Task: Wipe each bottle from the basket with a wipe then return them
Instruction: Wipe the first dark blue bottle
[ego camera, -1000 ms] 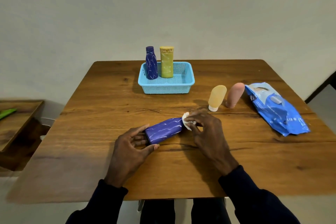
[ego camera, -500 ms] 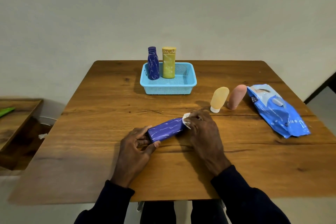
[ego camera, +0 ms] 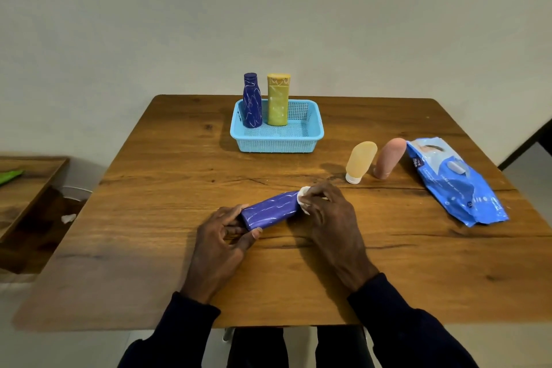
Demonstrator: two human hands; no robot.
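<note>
A purple bottle (ego camera: 270, 210) with white swirls lies on its side on the wooden table (ego camera: 155, 188), towards the front edge, its far end angled away to the right. My left hand (ego camera: 222, 236) grips its near end, thumb and fingers curled round it. My right hand (ego camera: 331, 218) pinches a small white wipe (ego camera: 304, 199) against the bottle's other end. Towards the table's far edge, a light blue basket (ego camera: 274, 145) holds two upright bottles: a dark blue bottle (ego camera: 252, 104) on the left, just beside a yellow bottle (ego camera: 277, 103). Right of the basket, an orange squeeze bottle (ego camera: 360, 160) and a pink squeeze bottle (ego camera: 389, 157) stand cap down, side by side. A blue pack of wipes (ego camera: 457, 185) lies just right of them.
</note>
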